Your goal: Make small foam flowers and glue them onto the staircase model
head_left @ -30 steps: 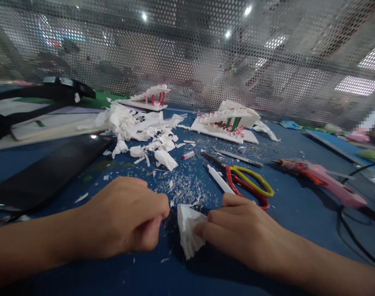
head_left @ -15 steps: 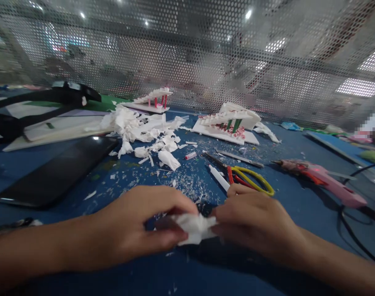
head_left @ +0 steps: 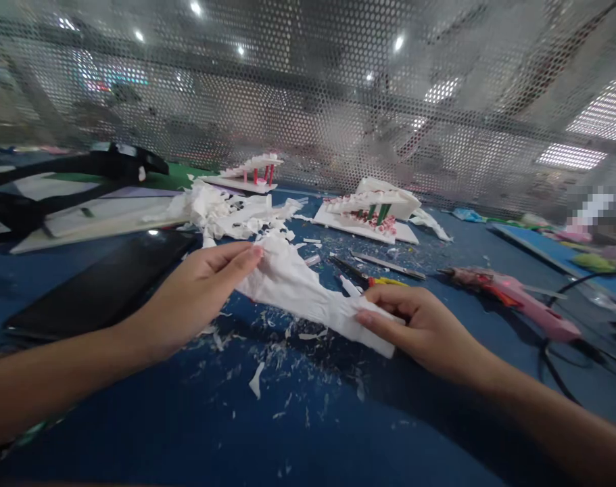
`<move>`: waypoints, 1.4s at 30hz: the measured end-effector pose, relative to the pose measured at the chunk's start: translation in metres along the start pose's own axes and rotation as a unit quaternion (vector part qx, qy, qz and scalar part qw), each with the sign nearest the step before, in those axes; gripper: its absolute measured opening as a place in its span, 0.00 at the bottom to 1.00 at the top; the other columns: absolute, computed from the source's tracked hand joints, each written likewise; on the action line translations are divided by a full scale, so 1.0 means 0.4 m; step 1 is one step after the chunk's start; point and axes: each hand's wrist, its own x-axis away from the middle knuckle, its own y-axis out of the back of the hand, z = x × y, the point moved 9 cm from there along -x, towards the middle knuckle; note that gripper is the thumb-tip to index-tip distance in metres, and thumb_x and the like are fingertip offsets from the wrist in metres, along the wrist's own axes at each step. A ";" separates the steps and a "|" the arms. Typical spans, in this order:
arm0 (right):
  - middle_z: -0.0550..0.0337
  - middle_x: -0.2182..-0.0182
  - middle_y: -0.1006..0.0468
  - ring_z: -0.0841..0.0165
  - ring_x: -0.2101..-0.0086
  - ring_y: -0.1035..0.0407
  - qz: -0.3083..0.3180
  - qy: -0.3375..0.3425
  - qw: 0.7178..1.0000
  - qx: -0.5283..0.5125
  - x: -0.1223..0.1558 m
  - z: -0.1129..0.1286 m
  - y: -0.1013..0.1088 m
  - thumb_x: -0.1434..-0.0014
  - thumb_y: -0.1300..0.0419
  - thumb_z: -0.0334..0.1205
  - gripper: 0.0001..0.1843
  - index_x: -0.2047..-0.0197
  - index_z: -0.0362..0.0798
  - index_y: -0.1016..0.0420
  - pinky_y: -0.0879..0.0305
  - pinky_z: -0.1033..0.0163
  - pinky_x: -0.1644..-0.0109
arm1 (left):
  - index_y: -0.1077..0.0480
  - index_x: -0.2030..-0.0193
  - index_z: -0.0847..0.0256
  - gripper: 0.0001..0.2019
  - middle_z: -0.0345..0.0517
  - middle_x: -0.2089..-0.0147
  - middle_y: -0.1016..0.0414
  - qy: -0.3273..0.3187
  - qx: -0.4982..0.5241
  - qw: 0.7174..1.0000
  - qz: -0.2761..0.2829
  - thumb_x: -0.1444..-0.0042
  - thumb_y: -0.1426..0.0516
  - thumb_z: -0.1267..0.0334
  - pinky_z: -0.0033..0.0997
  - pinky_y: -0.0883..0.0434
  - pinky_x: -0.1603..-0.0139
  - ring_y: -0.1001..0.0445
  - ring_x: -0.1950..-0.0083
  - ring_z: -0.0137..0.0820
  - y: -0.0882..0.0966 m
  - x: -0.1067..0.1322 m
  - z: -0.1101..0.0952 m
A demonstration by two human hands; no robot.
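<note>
A crumpled white tissue (head_left: pixel 302 291) is stretched between my two hands above the blue table. Its upper left corner is pinched between the thumb and fingers of my left hand (head_left: pixel 196 291). My right hand (head_left: pixel 419 325) grips the other end between thumb and fingers. Below the tissue, small white scraps (head_left: pixel 257 380) litter the tabletop. Just beyond my right hand lie scissors (head_left: pixel 358 270) with red and yellow handles, now partly covered, and a white pen-like stick (head_left: pixel 349 287).
Torn white paper (head_left: pixel 221 210) is heaped behind my left hand, near a black phone (head_left: pixel 99 284). Two small stair models (head_left: pixel 363 210) stand at the back, before a perforated metal screen (head_left: pixel 308 101). A pink glue gun (head_left: pixel 515 297) with a black cord lies right; tweezers (head_left: pixel 389 265) lie mid-table.
The tissue was bunched small between my hands and is now spread out wide. My hands have moved apart, the left one up and leftward.
</note>
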 end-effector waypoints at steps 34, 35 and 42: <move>0.68 0.81 0.35 0.81 0.80 0.38 -0.043 0.112 0.973 -0.198 -0.120 0.235 0.033 0.47 0.47 0.31 0.03 0.72 0.43 0.36 0.40 0.72 0.75 | 0.32 0.67 0.63 0.11 0.44 0.69 0.27 -0.009 0.203 0.972 0.120 0.52 0.47 0.58 0.23 0.34 0.67 0.30 0.67 0.28 -0.072 0.030 -0.028; 0.68 0.80 0.35 0.81 0.80 0.38 -0.054 0.114 0.968 -0.216 -0.120 0.232 0.044 0.47 0.47 0.32 0.03 0.72 0.43 0.36 0.40 0.72 0.75 | 0.32 0.69 0.63 0.10 0.43 0.72 0.27 0.007 0.202 0.971 0.127 0.51 0.48 0.58 0.23 0.35 0.69 0.31 0.69 0.27 -0.077 0.033 -0.024; 0.67 0.80 0.36 0.81 0.81 0.40 -0.139 0.035 0.971 -0.193 -0.101 0.145 0.128 0.51 0.49 0.28 0.04 0.75 0.44 0.37 0.40 0.72 0.75 | 0.35 0.72 0.62 0.09 0.33 0.82 0.36 -0.013 0.122 0.986 0.111 0.48 0.51 0.60 0.19 0.39 0.76 0.37 0.80 0.20 -0.056 0.034 -0.039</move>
